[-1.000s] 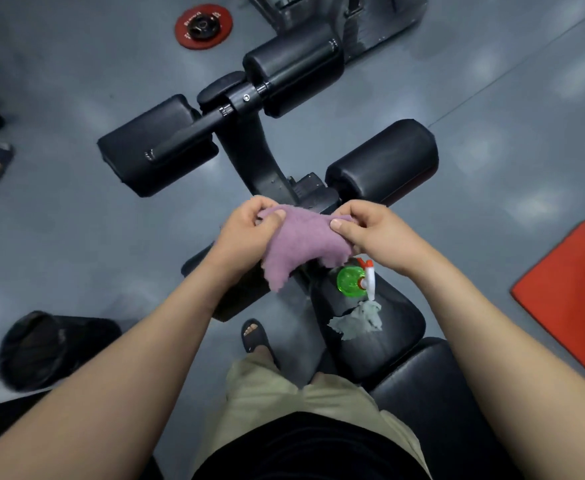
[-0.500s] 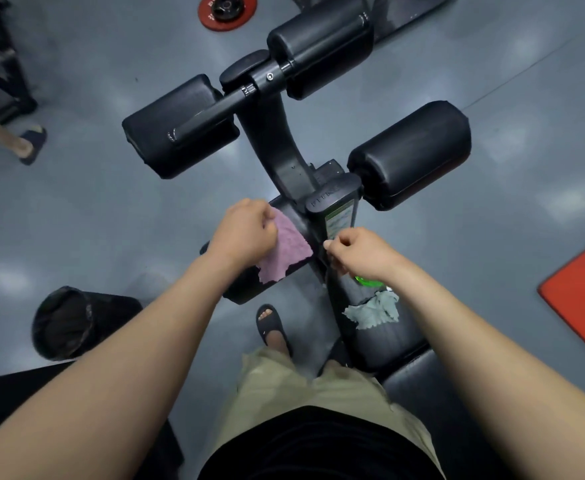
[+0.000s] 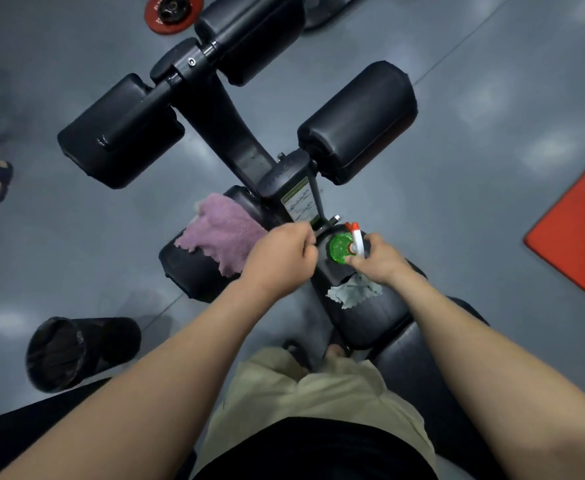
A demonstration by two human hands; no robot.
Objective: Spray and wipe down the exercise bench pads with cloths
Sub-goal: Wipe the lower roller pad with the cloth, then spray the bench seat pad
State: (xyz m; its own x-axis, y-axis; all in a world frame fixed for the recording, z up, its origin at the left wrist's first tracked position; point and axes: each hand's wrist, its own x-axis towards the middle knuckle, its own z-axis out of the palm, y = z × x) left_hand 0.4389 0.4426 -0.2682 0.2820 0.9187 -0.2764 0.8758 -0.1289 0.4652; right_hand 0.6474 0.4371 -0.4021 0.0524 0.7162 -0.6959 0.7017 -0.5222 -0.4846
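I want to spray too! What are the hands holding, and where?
The right hand grips the bottle by its white sprayer top. The left hand is curled, with nothing seen in it.

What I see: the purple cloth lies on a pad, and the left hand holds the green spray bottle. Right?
Not quite: the head view shows the right hand holding the green spray bottle. The purple cloth does lie on a pad.

Nothing I can see reads clearly: the green-and-white sticker (image 3: 299, 206) on the bench frame (image 3: 222, 123) carries print too small to make out, and the lettering on the red weight plate (image 3: 173, 12) is blurred.
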